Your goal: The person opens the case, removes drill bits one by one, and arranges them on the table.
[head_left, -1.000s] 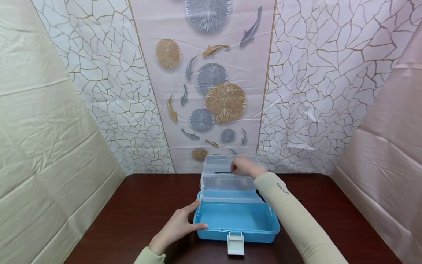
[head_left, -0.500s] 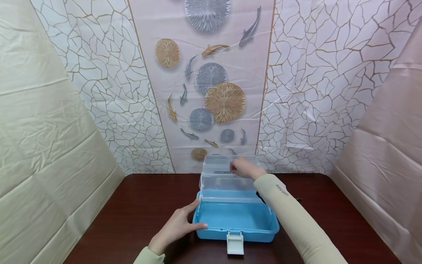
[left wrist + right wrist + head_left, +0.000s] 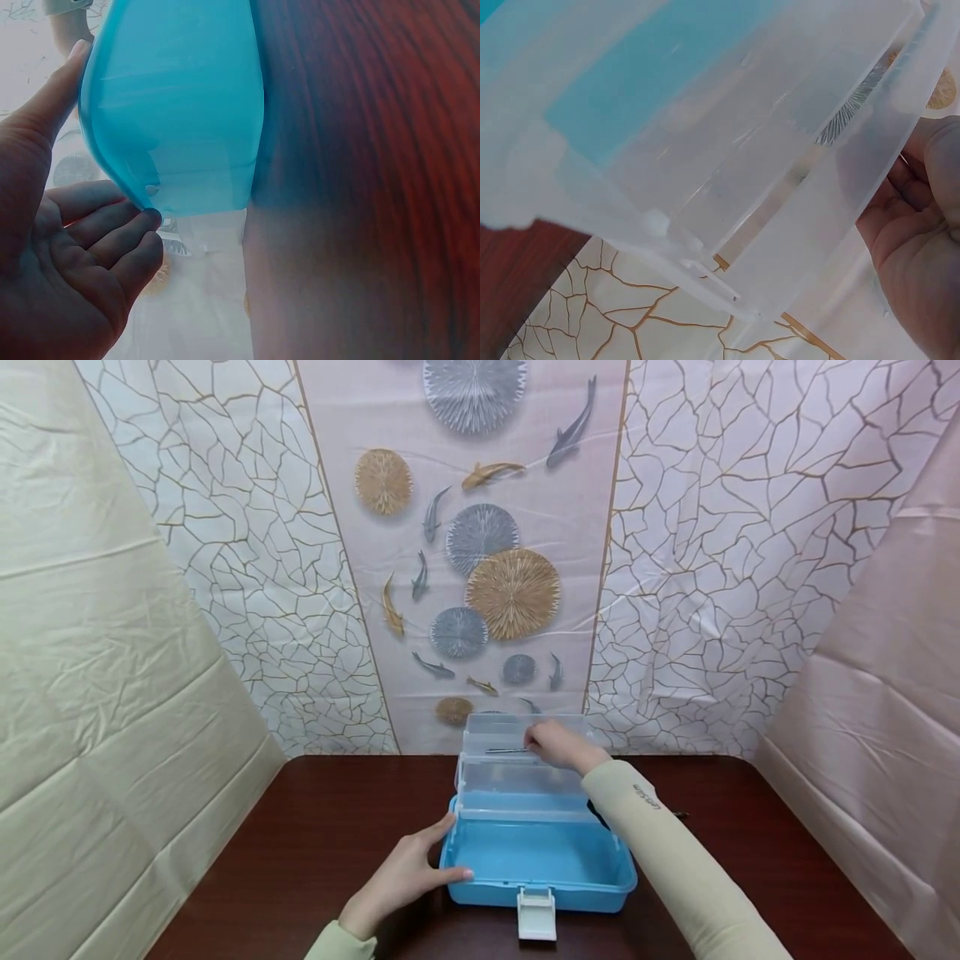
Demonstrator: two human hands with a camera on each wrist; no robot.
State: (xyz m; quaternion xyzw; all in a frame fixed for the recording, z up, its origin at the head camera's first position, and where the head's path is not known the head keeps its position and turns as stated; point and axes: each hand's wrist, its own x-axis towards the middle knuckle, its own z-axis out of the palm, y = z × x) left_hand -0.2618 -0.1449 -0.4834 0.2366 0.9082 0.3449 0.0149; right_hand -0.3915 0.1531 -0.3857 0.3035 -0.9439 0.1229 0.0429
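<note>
A blue plastic toolbox (image 3: 536, 899) stands with its lid raised and clear fold-out trays (image 3: 517, 777) lifted above its base. My left hand (image 3: 401, 868) grips its left end, thumb on the near rim and fingers farther back; in the left wrist view that hand (image 3: 82, 247) spans the box's end. Over the upper tray, my right hand (image 3: 558, 745) holds a slender grey rod (image 3: 504, 750) that points left. Its exact kind is too small to tell. From the right wrist, the hand (image 3: 919, 232) is partly behind the tray's translucent wall (image 3: 832, 217), the rod not clearly seen.
A white latch (image 3: 536, 917) hangs down at the toolbox's front. Partly hidden behind the right sleeve (image 3: 667, 852), a small dark object (image 3: 680, 815) lies on the brown table (image 3: 322, 810). Patterned cloth (image 3: 682, 568) hangs behind.
The right hand has dipped very slightly, and the rod has shifted a little left and now looks paler. Left hand and toolbox are unmoved.
</note>
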